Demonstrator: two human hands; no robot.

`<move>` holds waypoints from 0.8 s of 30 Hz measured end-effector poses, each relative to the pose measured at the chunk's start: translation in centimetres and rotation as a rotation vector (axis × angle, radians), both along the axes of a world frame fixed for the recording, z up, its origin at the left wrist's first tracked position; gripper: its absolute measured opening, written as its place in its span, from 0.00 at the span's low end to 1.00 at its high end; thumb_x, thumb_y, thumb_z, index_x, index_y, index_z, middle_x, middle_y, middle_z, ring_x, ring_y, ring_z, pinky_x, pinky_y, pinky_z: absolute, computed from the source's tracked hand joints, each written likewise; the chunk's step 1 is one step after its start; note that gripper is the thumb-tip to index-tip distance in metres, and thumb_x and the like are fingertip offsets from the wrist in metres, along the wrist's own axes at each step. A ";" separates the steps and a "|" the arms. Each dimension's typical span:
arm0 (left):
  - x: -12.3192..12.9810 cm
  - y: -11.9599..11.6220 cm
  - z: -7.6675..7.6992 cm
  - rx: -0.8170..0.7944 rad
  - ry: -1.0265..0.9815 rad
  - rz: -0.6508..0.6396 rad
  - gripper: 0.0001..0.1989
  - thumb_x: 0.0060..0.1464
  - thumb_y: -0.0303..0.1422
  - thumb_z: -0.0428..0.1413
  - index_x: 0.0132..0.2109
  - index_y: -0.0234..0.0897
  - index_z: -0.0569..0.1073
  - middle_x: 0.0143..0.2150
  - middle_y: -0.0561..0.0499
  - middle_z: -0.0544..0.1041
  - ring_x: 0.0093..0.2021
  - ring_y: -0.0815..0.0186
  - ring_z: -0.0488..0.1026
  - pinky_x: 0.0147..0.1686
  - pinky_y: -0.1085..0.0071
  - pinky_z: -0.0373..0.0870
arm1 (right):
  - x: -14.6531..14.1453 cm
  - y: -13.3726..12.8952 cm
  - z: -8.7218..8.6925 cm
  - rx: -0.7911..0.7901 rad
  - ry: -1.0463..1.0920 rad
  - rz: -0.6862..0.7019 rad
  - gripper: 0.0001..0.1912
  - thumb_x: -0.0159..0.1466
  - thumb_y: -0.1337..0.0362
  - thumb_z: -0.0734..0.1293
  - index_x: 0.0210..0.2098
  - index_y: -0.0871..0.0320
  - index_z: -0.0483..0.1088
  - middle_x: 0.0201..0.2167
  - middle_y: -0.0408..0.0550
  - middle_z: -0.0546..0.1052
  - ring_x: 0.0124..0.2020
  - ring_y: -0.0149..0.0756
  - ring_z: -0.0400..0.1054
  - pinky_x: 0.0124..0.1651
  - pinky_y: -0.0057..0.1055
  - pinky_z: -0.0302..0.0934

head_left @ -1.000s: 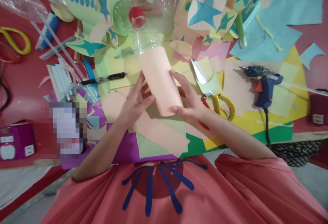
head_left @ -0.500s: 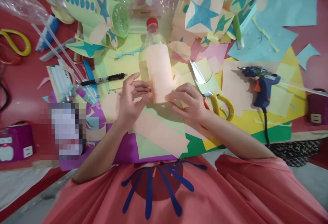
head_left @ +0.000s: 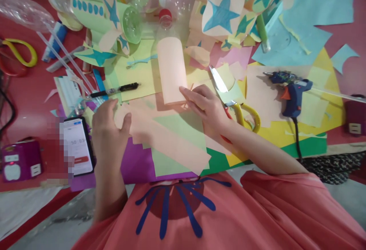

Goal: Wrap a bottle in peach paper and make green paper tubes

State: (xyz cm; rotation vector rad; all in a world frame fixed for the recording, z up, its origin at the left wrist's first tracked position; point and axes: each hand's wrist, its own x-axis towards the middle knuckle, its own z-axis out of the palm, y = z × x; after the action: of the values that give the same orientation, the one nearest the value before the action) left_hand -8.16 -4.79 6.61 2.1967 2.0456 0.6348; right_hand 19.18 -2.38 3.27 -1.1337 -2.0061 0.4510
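Note:
A plastic bottle (head_left: 172, 72) with a red cap lies in the middle, wrapped in pale peach paper. My right hand (head_left: 206, 103) grips its lower right edge with the fingertips. To the left, apart from the bottle, my left hand (head_left: 110, 126) is held with fingers curved and thumb apart, nothing in it. It hovers over paper scraps between a phone (head_left: 78, 147) and a black pen (head_left: 116, 89). Scissors (head_left: 238, 109) with yellow and red handles lie just beyond my right hand. Loose peach paper (head_left: 174, 139) and green sheets spread below the bottle.
A blue glue gun (head_left: 294, 93) with its cord rests at the right. Paper-covered bottles with blue stars, such as a green one (head_left: 98, 13), crowd the back. Another pair of scissors (head_left: 21, 53) and a purple box (head_left: 21, 160) are at the left.
My left hand has let go of the bottle and moved left toward the phone. The bottle has shifted slightly up and left, with my right hand still at its lower edge.

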 end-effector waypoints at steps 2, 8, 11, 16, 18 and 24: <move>0.0 -0.9 -0.2 -0.071 0.034 0.049 0.27 0.54 0.38 0.55 0.58 0.26 0.68 0.57 0.32 0.72 0.58 0.46 0.69 0.58 0.52 0.65 | 0.0 0.0 0.2 -0.014 0.000 0.020 0.18 0.69 0.65 0.57 0.57 0.51 0.65 0.29 0.43 0.67 0.31 0.31 0.65 0.34 0.30 0.64; 0.4 -1.1 -0.5 -0.149 -0.011 0.174 0.32 0.45 0.38 0.60 0.58 0.34 0.69 0.50 0.38 0.76 0.52 0.47 0.72 0.53 0.51 0.69 | 0.2 -0.3 1.2 0.139 0.092 0.098 0.11 0.67 0.70 0.59 0.47 0.56 0.66 0.25 0.41 0.70 0.26 0.28 0.64 0.28 0.25 0.61; 0.2 -0.7 -1.1 -0.148 -0.182 0.217 0.31 0.39 0.36 0.63 0.54 0.36 0.73 0.39 0.46 0.77 0.39 0.56 0.74 0.46 0.57 0.73 | -0.1 -0.6 1.2 0.231 -0.013 0.212 0.06 0.67 0.68 0.59 0.37 0.56 0.67 0.23 0.42 0.72 0.24 0.27 0.66 0.27 0.25 0.60; 0.6 0.1 -1.2 -0.198 -0.770 0.207 0.28 0.32 0.34 0.68 0.46 0.38 0.76 0.40 0.50 0.78 0.37 0.65 0.73 0.35 0.72 0.73 | -0.6 -0.9 0.7 0.209 -0.161 0.373 0.12 0.69 0.63 0.58 0.36 0.58 0.71 0.28 0.46 0.78 0.29 0.29 0.71 0.30 0.27 0.65; 1.3 0.8 -0.8 -0.234 -1.034 0.118 0.30 0.29 0.35 0.71 0.44 0.38 0.76 0.37 0.51 0.79 0.33 0.67 0.73 0.28 0.75 0.71 | -0.5 -0.9 0.7 0.148 -0.144 0.408 0.14 0.70 0.62 0.56 0.41 0.58 0.72 0.35 0.49 0.79 0.35 0.31 0.74 0.35 0.29 0.68; 3.9 4.7 -0.4 -0.102 -1.381 -0.078 0.26 0.23 0.34 0.74 0.34 0.36 0.74 0.28 0.56 0.77 0.26 0.73 0.73 0.24 0.79 0.71 | -0.1 -0.2 1.1 -0.064 0.019 0.472 0.15 0.70 0.64 0.55 0.49 0.60 0.69 0.44 0.54 0.78 0.47 0.33 0.73 0.47 0.31 0.70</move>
State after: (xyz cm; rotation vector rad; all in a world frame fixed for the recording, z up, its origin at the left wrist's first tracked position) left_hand -4.24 -0.11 6.23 1.0696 1.1474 1.4109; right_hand 19.12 -2.53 4.40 -0.6781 -2.2539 0.7633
